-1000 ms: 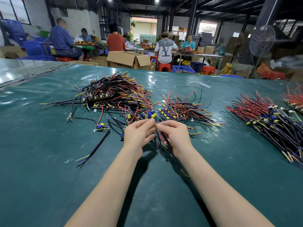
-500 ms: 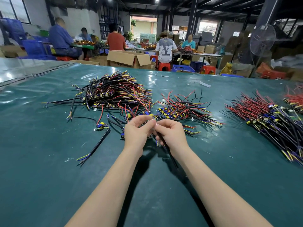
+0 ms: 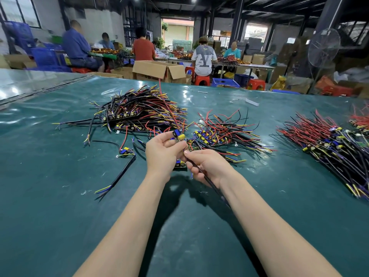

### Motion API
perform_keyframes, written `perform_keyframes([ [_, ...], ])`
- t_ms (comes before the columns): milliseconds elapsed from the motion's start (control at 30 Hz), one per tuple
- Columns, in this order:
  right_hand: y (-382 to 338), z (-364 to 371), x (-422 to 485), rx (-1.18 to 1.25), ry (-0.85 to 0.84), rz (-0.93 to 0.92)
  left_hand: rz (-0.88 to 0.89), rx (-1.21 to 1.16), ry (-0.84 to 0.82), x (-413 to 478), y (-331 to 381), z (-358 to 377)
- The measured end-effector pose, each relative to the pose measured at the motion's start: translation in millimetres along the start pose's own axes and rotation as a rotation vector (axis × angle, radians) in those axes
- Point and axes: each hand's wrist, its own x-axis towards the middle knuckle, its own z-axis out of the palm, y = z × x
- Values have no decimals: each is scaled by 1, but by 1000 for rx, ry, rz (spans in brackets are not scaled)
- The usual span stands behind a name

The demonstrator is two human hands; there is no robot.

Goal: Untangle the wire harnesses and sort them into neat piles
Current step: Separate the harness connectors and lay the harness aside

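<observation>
**Harness held end to end: board in the left hand, black lead in the right**

We have one harness [image 3: 178, 135] lifted off the green table mat [image 3: 60, 216], just in front of the heaps. Our left hand [image 3: 161, 154] pinches its small circuit board, with the blue block and yellow cap showing above the fingertips. Our right hand [image 3: 207, 166] curls its fingers round the black sheathed lead [image 3: 212, 185] just below. That lead runs back toward us, down past the right wrist. So the long axis lies far to near, with the board end away and the cable tail at our side.

A thin red wire [image 3: 167, 104] rises from the board and leans away over the tangled pile [image 3: 139, 112]. Whether it is caught there we cannot tell. We judge the freeing pull should go toward us, along the lead.

The smaller fanned pile [image 3: 219, 132] lies just beyond the right hand, which is the nearer one for laying down. The wires look slick and springy with stripped tips, and the boards look stiff and flat.
</observation>
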Motion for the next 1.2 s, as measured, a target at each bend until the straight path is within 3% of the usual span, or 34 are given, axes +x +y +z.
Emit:
perform_keyframes([
  [167, 1, 0, 0, 92, -50, 32, -46, -131, 76, 3, 5, -4],
  [367, -3, 2, 2, 385, -105, 157, -200, -342, 189, 6, 8, -5],
  [567, 4, 4, 3, 329, -135, 89, -187, -331, 233, 10, 10, -10],
  [800, 5, -10, 0, -188, -135, -50, -72, -240, 313, 19, 13, -23],
  [1000, 2, -15, 0, -266, -115, -174, -3, -261, 386, 20, 19, -25],
  [1200, 1, -21, 2, -643, 56, -235, 47, -226, 380, 14, 16, -17],
])
